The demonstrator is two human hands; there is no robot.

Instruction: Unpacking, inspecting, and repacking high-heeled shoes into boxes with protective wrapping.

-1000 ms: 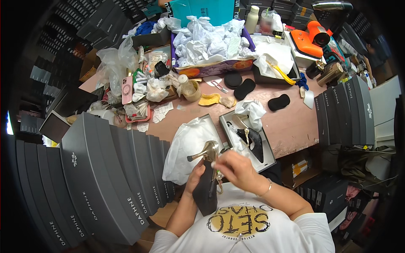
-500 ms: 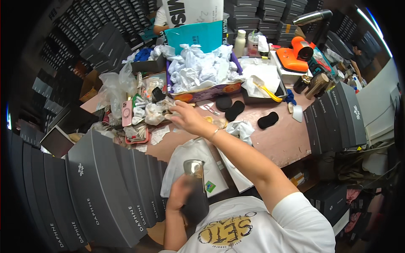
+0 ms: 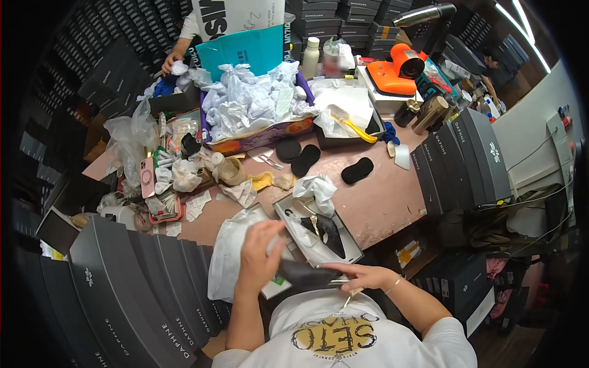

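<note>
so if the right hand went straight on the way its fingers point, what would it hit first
The right hand would most likely meet the black shoe, which it seems to be touching. Past that, roughly in line, comes the left hand, though depth is unclear.

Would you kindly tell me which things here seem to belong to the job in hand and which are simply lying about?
Seemingly in the job: held shoe, boxed shoe, open box.

Seemingly just lying about: pink phone, pale bottle, plastic bag.
</note>
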